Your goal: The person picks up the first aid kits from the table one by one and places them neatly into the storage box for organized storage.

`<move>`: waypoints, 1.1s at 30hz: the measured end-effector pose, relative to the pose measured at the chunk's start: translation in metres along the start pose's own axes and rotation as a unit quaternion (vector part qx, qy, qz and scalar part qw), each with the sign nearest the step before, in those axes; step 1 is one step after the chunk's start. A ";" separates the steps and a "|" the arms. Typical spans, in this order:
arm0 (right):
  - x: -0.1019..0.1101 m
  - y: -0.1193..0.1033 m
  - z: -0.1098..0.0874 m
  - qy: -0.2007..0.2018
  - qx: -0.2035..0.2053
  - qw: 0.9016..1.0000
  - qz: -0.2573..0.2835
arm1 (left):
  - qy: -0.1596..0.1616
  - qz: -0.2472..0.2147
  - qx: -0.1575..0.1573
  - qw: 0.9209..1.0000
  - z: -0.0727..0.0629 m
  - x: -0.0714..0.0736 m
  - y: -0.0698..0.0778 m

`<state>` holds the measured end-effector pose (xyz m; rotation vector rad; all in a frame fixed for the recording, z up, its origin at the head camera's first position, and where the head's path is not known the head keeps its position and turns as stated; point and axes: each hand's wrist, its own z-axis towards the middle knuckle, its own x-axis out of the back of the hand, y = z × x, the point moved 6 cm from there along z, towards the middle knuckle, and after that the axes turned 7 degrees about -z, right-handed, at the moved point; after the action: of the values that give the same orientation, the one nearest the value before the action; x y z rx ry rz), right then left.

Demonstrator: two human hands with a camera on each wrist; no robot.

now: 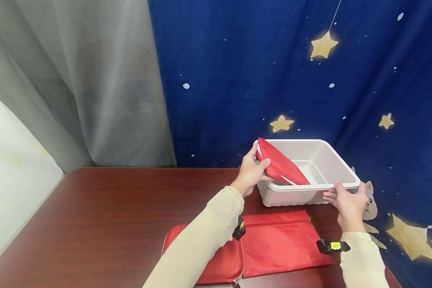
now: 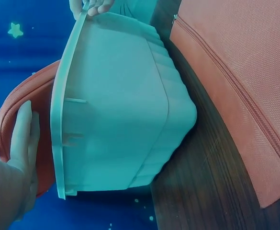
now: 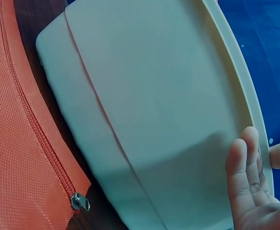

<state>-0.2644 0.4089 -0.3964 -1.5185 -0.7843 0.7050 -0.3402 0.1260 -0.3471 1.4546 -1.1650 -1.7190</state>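
My left hand (image 1: 251, 173) pinches a red zip pouch (image 1: 282, 165) between thumb and fingers. The pouch slants down into a white plastic bin (image 1: 295, 196) at the table's back right. In the left wrist view, the fingers lie along the outer face of the pouch (image 2: 46, 129), beside the bin's rim. My right hand (image 1: 350, 204) holds the bin's near right rim, its thumb over the edge and fingers beneath. The right wrist view shows those fingers (image 3: 242, 177) against the bin's outer wall (image 3: 168, 96).
A flat red zip bag (image 1: 279, 244) lies on the brown table (image 1: 104, 224) in front of the bin. Left of it, a rounded red zip case (image 1: 225, 262) is partly hidden by my left sleeve. A blue starry curtain (image 1: 230, 80) hangs behind.
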 end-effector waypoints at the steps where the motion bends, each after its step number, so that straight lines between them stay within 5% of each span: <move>1: 0.000 0.000 0.000 0.001 0.002 1.000 0.000 | -0.001 0.000 0.003 1.000 0.000 -0.001 -0.001; 17: -0.002 0.000 0.002 0.007 0.013 1.000 0.015 | -0.026 -0.019 0.034 0.999 0.004 -0.015 -0.014; 25: -0.002 -0.001 0.002 -0.001 0.013 1.000 0.021 | 0.019 0.128 0.004 0.992 -0.002 -0.004 0.000; 33: -0.002 0.000 0.003 0.003 0.000 1.000 0.029 | -0.014 0.117 -0.028 0.993 -0.009 -0.006 0.014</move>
<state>-0.2681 0.4092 -0.3969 -1.5477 -0.7388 0.7432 -0.3317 0.1232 -0.3319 1.2108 -1.2387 -1.6012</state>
